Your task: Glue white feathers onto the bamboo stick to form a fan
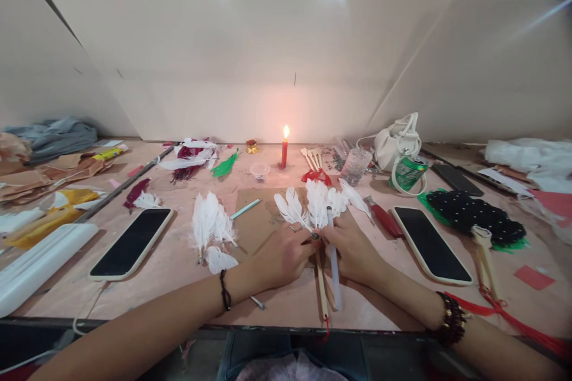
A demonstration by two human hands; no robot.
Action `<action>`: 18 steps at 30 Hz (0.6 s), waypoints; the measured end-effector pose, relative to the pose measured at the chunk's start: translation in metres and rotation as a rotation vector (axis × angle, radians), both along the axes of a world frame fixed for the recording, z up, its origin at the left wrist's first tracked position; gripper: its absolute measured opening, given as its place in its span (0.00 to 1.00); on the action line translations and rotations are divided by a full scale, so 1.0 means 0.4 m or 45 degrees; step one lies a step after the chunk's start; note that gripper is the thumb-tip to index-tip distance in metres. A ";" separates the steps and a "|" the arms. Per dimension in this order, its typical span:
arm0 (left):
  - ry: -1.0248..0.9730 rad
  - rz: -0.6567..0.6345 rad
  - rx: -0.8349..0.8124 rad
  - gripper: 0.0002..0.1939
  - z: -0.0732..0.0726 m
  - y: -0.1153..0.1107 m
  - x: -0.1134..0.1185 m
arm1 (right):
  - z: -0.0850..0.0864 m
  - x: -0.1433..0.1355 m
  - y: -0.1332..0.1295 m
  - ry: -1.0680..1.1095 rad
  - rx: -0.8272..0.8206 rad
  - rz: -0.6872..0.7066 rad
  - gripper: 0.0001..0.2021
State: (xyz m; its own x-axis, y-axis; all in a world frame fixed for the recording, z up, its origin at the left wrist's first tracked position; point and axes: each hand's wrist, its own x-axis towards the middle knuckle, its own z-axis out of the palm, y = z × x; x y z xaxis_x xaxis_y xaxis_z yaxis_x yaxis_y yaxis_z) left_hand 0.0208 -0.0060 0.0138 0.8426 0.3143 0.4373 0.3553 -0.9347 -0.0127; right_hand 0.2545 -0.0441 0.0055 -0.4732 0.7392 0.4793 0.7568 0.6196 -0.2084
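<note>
Holding a white feather fan [316, 202] at the centre of the frame, feathers toward the top, wooden handle [321, 292] toward the lower edge of the pinkish surface [176, 256]. Pinching the base of the feathers with the curled-in fingers of the left hand [283, 256], entering from the lower left with a black band [225, 290] around the wrist. Gripping a pale, dark-tipped, pen-like tube [335, 274] just beside the handle with the closed fingers of the right hand [357, 253], entering from the lower right with dark beads [450, 318] around the wrist; impossible to tell whether also gripping the fan with these. Beneath the fan, a sheet of brown cardboard [254, 226], with a pale green stick [245, 208] near the upper left corner. Just left of centre, a cluster of loose white feathers [212, 220]; further left, a phone [131, 244] with a dark screen. Right of centre, a second phone [431, 244], and toward the right edge, a black dotted fan [476, 214] with green edging. Above the hands, upright and lit, a red candle [284, 155]; left of that, a green feather [225, 165]; in the upper right part of the surface, a clear plastic cup [355, 165], a white bag [391, 146] and a tilted green can [408, 172].
</note>
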 end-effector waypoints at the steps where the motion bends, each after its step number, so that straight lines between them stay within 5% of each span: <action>1: 0.008 -0.004 -0.008 0.11 -0.001 0.001 0.000 | 0.000 -0.002 -0.001 -0.029 0.025 0.022 0.12; 5: 0.035 0.005 -0.027 0.11 -0.005 0.003 0.000 | -0.007 0.001 -0.001 0.076 -0.025 0.010 0.10; 10: 0.046 -0.008 -0.039 0.14 -0.010 0.006 0.001 | -0.008 0.021 0.002 0.623 -0.158 -0.084 0.08; 18: 0.029 -0.004 -0.078 0.12 -0.001 0.004 0.003 | 0.011 0.004 -0.009 0.199 0.017 0.041 0.06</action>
